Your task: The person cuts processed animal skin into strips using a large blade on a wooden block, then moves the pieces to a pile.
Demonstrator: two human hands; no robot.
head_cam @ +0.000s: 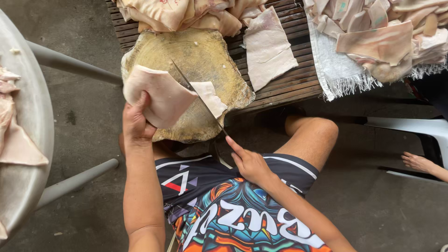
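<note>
Carefully now: the left hand (136,122) pins the pale skin sheet (158,95) on the round chopping block (200,56), while the right hand (249,163) grips the long knife (198,97) crossing the block's centre. Best, I judge, to keep the pinning fingers on the sheet's near edge, well clear of the blade, and draw the knife smoothly.

1. Left hand (136,122) grips pale pork skin slab (156,94) on round wooden chopping block (205,51).
2. Right hand (249,163) holds knife (198,97), blade running toward 11 o'clock across the slab.
3. Cut skin piece (211,96) lies just beside the blade, 3 o'clock side.
4. Skin pile (186,14) at 12 o'clock; metal tray (30,116) at 9 o'clock.
</note>
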